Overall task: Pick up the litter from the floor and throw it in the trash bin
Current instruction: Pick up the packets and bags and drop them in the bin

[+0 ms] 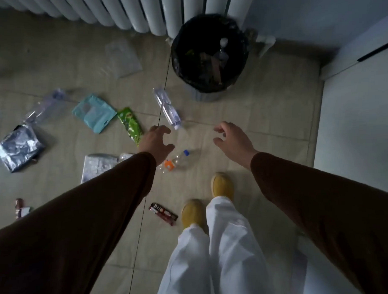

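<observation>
A round trash bin [211, 89] lined with a black bag stands by the radiator, with bottles and wrappers inside. Litter lies over the tiled floor: a clear plastic bottle [167, 109] below the bin's left side, a small bottle with a blue cap and orange label [180, 159], a green snack packet [130, 125], a teal bag [94, 113], a silver foil bag [19, 147] and a dark red wrapper [163, 213]. My left hand [156, 143] hovers open above the small bottle. My right hand [232, 141] is open too, holding nothing, to the right.
A white ribbed radiator [122, 10] runs along the far wall. A white cabinet or wall [359, 110] closes the right side. More clear plastic bags [123, 58] and a white packet [97, 166] lie on the left. My yellow shoes [222, 185] stand near the red wrapper.
</observation>
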The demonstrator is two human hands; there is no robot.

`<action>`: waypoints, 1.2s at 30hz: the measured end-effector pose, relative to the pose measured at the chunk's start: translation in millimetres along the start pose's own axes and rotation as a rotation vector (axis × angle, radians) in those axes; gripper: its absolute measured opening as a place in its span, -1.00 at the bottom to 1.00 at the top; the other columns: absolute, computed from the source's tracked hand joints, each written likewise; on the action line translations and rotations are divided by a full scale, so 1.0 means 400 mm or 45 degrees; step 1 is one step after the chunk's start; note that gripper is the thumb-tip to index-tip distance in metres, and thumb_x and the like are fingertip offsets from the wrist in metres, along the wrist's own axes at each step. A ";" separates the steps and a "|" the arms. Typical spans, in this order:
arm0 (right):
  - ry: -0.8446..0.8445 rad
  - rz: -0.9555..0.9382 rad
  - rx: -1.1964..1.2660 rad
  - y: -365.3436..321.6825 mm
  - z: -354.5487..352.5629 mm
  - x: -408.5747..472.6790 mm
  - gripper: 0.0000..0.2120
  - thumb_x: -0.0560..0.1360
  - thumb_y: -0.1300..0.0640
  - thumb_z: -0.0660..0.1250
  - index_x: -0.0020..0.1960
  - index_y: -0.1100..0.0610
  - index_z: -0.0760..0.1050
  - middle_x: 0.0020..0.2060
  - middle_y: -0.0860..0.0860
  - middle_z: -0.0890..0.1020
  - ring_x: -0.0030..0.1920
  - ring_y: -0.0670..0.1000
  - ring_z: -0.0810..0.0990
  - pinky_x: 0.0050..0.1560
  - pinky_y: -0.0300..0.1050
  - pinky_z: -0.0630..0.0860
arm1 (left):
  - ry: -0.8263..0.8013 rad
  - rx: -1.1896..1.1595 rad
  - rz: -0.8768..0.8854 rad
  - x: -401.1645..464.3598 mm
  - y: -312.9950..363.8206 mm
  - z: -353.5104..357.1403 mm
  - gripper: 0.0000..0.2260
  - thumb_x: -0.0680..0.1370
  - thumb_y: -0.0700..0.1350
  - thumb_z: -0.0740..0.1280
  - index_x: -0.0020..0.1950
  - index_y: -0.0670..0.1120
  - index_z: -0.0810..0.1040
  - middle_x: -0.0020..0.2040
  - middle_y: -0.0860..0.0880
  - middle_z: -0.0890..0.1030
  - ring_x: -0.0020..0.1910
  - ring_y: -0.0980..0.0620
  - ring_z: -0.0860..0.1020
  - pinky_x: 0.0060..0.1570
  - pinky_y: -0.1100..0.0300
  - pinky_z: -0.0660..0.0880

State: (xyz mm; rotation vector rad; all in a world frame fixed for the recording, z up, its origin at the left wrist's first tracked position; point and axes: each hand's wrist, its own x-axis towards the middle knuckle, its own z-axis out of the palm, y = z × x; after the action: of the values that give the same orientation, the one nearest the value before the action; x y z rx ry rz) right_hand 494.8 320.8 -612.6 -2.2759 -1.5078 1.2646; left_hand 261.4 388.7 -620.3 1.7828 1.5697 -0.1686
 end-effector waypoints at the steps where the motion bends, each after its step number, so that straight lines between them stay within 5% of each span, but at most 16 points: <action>1: -0.025 0.007 -0.014 -0.002 0.030 -0.038 -0.64 0.60 0.09 0.36 0.37 0.12 0.51 0.30 0.06 0.58 0.30 0.07 0.56 0.26 -0.03 0.52 | -0.017 0.016 -0.027 -0.047 -0.031 0.011 -0.59 0.45 -0.11 0.46 0.29 -0.09 0.54 0.31 -0.13 0.49 0.25 -0.16 0.48 0.18 0.06 0.39; 18: -0.348 -0.089 -0.312 -0.101 0.458 -0.447 -0.70 0.59 0.13 0.29 0.30 0.12 0.53 0.30 0.12 0.55 0.31 0.13 0.55 0.30 -0.01 0.49 | 0.018 -0.036 -0.286 -0.669 -0.438 0.195 -0.57 0.47 -0.06 0.45 0.32 -0.07 0.51 0.34 -0.12 0.47 0.30 -0.14 0.44 0.26 -0.01 0.39; 29: -0.207 -0.153 -0.393 -0.449 0.804 -0.605 -0.65 0.58 0.15 0.31 0.36 0.13 0.45 0.33 0.11 0.53 0.34 0.14 0.50 0.34 0.03 0.46 | 0.131 0.074 -0.257 -0.898 -0.902 0.055 -0.53 0.44 -0.05 0.45 0.33 -0.04 0.47 0.25 -0.06 0.52 0.21 -0.10 0.48 0.08 0.02 0.45; 36: -0.301 -0.301 -0.448 -0.725 1.041 -0.676 -0.65 0.59 0.13 0.29 0.37 0.11 0.43 0.36 0.09 0.49 0.37 0.13 0.45 0.32 0.02 0.42 | 0.145 0.136 -0.329 -0.999 -1.236 -0.132 -0.54 0.42 -0.06 0.45 0.30 -0.05 0.48 0.20 -0.09 0.54 0.18 -0.15 0.49 0.03 0.00 0.46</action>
State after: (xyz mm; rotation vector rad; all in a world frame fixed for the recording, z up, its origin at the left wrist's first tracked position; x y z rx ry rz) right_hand -39.3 111.2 -574.8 -2.1039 -2.1626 1.3236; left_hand -299.3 87.4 -579.8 1.6894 1.9032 -0.2827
